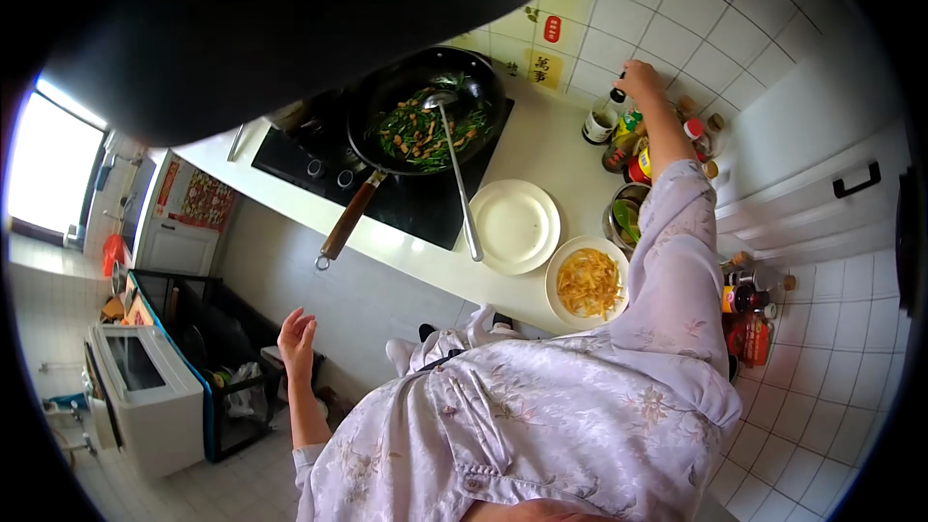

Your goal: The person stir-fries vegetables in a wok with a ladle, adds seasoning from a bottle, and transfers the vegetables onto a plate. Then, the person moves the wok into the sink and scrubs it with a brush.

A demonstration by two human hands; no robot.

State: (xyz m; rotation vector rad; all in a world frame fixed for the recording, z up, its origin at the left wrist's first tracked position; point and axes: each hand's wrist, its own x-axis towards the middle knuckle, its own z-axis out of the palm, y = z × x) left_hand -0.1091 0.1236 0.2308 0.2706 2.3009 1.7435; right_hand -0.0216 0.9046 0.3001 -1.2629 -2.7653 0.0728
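My right hand [640,82] reaches to the back of the counter, with its fingers closed at the dark top of a glass bottle [601,124] with a pale label. Whether the bottle is lifted is hard to tell. Out over the floor, my left hand [298,338] is empty, its fingers apart. A black wok [362,135] on the stove holds cooked green vegetables with brownish pieces [411,130]. In it rests a metal ladle [459,169], its handle extending over the counter edge. Nearby are a bare white plate [517,227] and a bowl [553,295] of yellowish strips [590,282].
Several seasoning bottles [638,166] crowd against the tiled wall beside my right forearm. A metal pot [611,222] with something green inside stands near my sleeve. The wok's wooden handle [348,222] juts past the counter edge. A white oven-like appliance [150,396] stands at lower left.
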